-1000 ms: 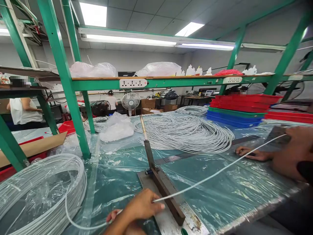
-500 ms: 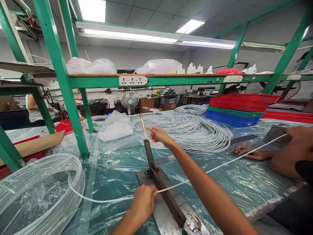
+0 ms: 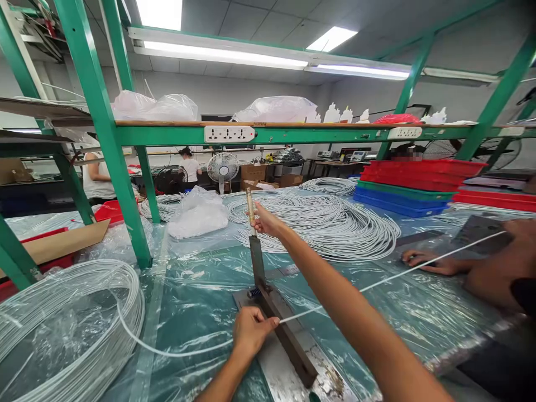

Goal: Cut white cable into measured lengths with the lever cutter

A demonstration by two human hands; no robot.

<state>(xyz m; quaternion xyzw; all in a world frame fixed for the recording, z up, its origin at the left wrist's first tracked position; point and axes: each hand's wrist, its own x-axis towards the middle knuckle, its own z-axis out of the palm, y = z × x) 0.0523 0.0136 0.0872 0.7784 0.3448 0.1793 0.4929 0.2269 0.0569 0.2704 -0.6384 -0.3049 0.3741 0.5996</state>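
A white cable (image 3: 188, 353) runs from a coil (image 3: 129, 312) at the left across a metal lever cutter (image 3: 288, 349). My left hand (image 3: 251, 329) pinches this cable between thumb and fingers, just left of the cutter's bar. The cutter's blade arm stands raised, with a worn, pale handle (image 3: 250, 204) at its top. Against the lower part of that handle my right hand (image 3: 267, 219) is closed, its thumb pointing up. To the right, the cable stretches taut to a co-worker's blurred hand (image 3: 521, 228). Their other hand (image 3: 431, 261) rests on the table.
Large coils of white cable (image 3: 326, 223) lie behind the cutter, beside a clear plastic bag (image 3: 199, 215). Red and blue trays (image 3: 402, 204) are stacked at the back right. A green post (image 3: 113, 167) and a shelf with a power strip (image 3: 229, 134) stand ahead.
My right hand has moved slightly left and closed on the handle. My left hand has shifted a little to the right and up, still pinching the cable.
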